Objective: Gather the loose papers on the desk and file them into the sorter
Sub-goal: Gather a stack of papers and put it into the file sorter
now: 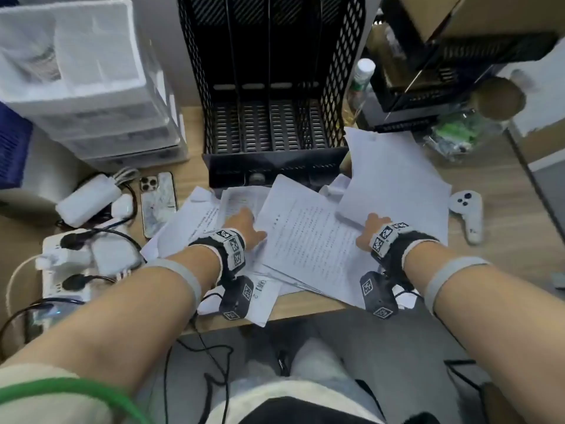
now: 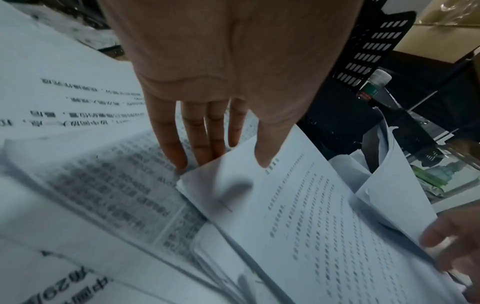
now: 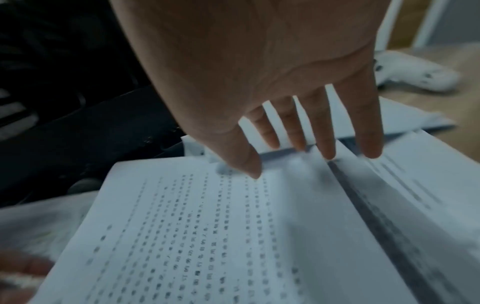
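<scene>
Loose printed papers (image 1: 308,240) lie fanned and overlapping on the wooden tabletop (image 1: 501,243), spread just in front of the black mesh sorter (image 1: 272,96), whose upright slots stand behind the pile with nothing visible in them. The left hand (image 1: 244,229) reaches over the left side of the pile; in the left wrist view its fingers (image 2: 168,142) are straight and close together, their tips going down to the sheets at the corner of the top printed page (image 2: 311,216), and the thumb lies on that page's edge, so this grip is flat and has hold of nothing. The right hand (image 1: 371,228) comes down on the right edge of the same top page, beside a lifted blank sheet (image 1: 394,182) that slants up toward the sorter's right corner. In the right wrist view its fingers (image 3: 324,131) are extended and slightly spread, tips at the seam between the top page and the sheets beyond, the thumb touching the page; whether they press or only brush the paper cannot be told through the blur, but nothing is clasped in this grip. Left of the papers lie a phone (image 1: 158,203), a white charger (image 1: 88,200) and a power strip (image 1: 79,264) with plugs and cables. A white controller (image 1: 467,214) rests on the tabletop to the right, apart from the pile, and a capped bottle (image 1: 362,76) stands beside the sorter's right wall.
</scene>
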The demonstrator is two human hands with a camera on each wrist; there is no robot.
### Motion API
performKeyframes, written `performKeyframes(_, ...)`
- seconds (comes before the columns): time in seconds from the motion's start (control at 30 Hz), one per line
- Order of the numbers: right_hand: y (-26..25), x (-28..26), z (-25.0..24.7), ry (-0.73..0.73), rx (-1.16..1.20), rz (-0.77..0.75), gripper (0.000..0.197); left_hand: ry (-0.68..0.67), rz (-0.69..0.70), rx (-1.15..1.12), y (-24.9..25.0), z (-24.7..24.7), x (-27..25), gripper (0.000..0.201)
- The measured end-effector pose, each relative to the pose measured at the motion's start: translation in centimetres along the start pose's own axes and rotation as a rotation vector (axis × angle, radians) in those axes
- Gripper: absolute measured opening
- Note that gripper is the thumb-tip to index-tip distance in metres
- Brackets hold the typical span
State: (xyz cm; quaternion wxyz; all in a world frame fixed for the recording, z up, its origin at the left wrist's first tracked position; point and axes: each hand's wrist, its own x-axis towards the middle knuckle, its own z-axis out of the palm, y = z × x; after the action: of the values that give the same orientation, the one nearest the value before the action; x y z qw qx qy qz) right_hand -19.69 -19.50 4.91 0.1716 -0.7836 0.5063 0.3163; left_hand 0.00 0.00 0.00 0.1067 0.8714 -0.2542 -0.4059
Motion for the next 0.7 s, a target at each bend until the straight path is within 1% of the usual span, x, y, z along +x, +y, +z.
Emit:
performKeyframes(0.03, 0.4, -0.2, 0.2, -0.012, 0.069, 0.053, 0.051, 0.000, -0.002, -0.008, -0.1, 0.2, 0.2, 0.045)
performKeyframes(0.1, 1.3, 0.0, 1.3, -0.054, 0.147, 0.136, 0.066, -0.004, 0.010, -0.042, -0.1, 0.5, 0.2, 0.032)
performKeyframes(0.13, 1.6, 0.2, 1.7, -0.045, 0.170, 0.183, 0.070, -0.019, 0.011, -0.076, -0.1, 0.7, 0.0, 0.029)
performKeyframes(0.2, 1.7, 0.6, 2.2, -0.039, 0.317, 0.247, 0.075, -0.056, 0.035, -0.137, -0.1, 0.8, -0.1, 0.032)
performKeyframes(0.27, 2.0, 0.7, 2.6, -0.054, 0.442, 0.293, 0.075, -0.049, 0.080, -0.180, -0.4, 0.5, -0.5, 0.032)
performKeyframes(0.33, 2.4, 0.7, 2.6, -0.044, 0.428, 0.292, 0.061, -0.041, 0.133, -0.233, -0.8, -0.1, -1.0, 0.026)
performKeyframes(0.37, 2.5, 0.4, 2.4, -0.033, 0.387, 0.268, 0.058, -0.027, 0.165, -0.259, -1.0, -0.5, -1.3, 0.028)
performKeyframes(0.4, 2.5, 0.3, 2.2, -0.013, 0.336, 0.245, 0.060, -0.008, 0.190, -0.272, -1.1, -1.3, -1.9, 0.030)
performKeyframes(0.47, 2.0, -0.4, 1.4, 0.049, 0.273, 0.169, 0.065, 0.025, 0.233, -0.322, -1.4, -2.9, -2.5, 0.034)
performKeyframes(0.5, 1.5, -0.7, 0.8, 0.100, 0.266, 0.094, 0.065, 0.044, 0.262, -0.339, -1.4, -3.8, -2.8, 0.037)
performKeyframes(0.57, 0.2, -1.0, -0.6, 0.174, 0.322, -0.132, 0.074, 0.076, 0.322, -0.342, -1.4, -5.6, -3.7, 0.047)
performKeyframes(0.63, -1.3, -1.1, -2.2, 0.182, 0.349, -0.360, 0.091, 0.100, 0.363, -0.314, -0.8, -7.6, -4.8, 0.057)
performKeyframes(0.67, -2.0, -1.4, -3.0, 0.166, 0.364, -0.446, 0.096, 0.099, 0.382, -0.296, -0.3, -8.6, -5.4, 0.056)
performKeyframes(0.7, -2.6, -1.7, -3.8, 0.133, 0.379, -0.506, 0.093, 0.100, 0.416, -0.286, 0.0, -9.3, -5.9, 0.053)
